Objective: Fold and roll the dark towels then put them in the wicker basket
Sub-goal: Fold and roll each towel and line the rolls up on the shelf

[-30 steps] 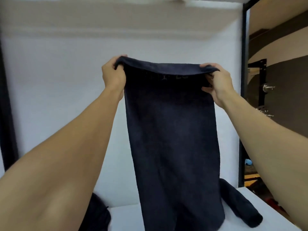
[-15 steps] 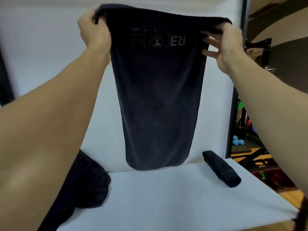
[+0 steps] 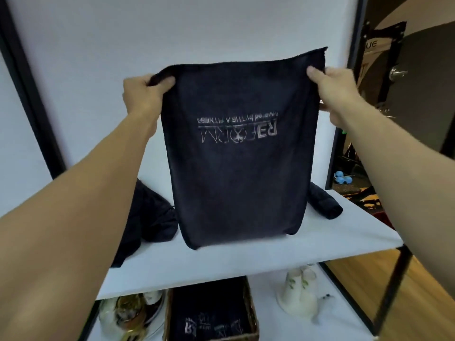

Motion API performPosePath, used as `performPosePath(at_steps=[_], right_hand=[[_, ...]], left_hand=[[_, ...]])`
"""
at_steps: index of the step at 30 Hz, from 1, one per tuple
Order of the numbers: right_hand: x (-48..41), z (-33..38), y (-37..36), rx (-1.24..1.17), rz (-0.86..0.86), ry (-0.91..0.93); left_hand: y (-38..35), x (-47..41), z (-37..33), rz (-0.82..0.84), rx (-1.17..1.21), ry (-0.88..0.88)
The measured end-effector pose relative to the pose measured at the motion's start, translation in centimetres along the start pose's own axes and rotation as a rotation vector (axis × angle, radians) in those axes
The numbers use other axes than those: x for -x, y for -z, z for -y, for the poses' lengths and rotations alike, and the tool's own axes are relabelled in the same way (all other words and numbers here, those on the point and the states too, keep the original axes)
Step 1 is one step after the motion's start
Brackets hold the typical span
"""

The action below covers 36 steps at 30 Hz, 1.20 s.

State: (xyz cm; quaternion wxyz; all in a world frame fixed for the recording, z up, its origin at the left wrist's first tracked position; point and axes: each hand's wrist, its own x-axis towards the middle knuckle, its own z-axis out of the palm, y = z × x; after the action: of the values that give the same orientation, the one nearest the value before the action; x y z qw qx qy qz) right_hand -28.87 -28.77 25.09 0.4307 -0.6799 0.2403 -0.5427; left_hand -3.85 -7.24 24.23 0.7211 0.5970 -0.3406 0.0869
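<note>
A dark towel (image 3: 241, 173) with an upside-down pale logo hangs folded in front of me, its lower edge just above the white shelf (image 3: 246, 262). My left hand (image 3: 142, 94) grips its top left corner and my right hand (image 3: 337, 92) grips its top right corner. A rolled dark towel (image 3: 325, 203) lies on the shelf at the right, partly behind the hanging one. A heap of loose dark towels (image 3: 147, 217) lies at the left. The wicker basket (image 3: 251, 313) stands on the lower shelf and holds several rolled dark towels (image 3: 211, 323).
Black frame posts run down at left (image 3: 34, 107) and right (image 3: 391, 294). On the lower shelf stand pale ceramic cups (image 3: 298, 294) to the right of the basket and shiny dishes (image 3: 130, 313) to its left. A wooden floor (image 3: 423, 303) shows at the right.
Both hands have come down with the towel, so it now hangs lower, close to the shelf. My view has tipped downward, which brings the lower shelf and basket into sight.
</note>
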Motion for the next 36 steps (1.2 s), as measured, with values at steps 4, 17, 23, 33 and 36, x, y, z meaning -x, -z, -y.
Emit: performPosePath(at_steps=[4, 17, 23, 33, 36], right_hand=[[2.1, -6.8, -0.4, 0.084, 0.038, -0.187], [0.6, -29.9, -5.4, 0.219, 0.169, -0.605], [0.8, -35.0, -6.8, 0.283, 0.174, -0.672], [4.2, -34.4, -6.9, 0.678, 0.265, -0.584], [6.5, -33.0, -5.8, 0.722, 0.284, -0.573]], left_hand=[[0.4, 1.6, 6.6, 0.150, -0.165, 0.251], [-6.5, 2.7, 28.4, 0.351, -0.431, 0.699], [-7.3, 2.9, 34.5, 0.317, -0.417, 0.843], [-5.8, 6.6, 34.4, 0.438, -0.692, 0.653], [-4.3, 8.8, 32.3, 0.547, -0.836, 0.631]])
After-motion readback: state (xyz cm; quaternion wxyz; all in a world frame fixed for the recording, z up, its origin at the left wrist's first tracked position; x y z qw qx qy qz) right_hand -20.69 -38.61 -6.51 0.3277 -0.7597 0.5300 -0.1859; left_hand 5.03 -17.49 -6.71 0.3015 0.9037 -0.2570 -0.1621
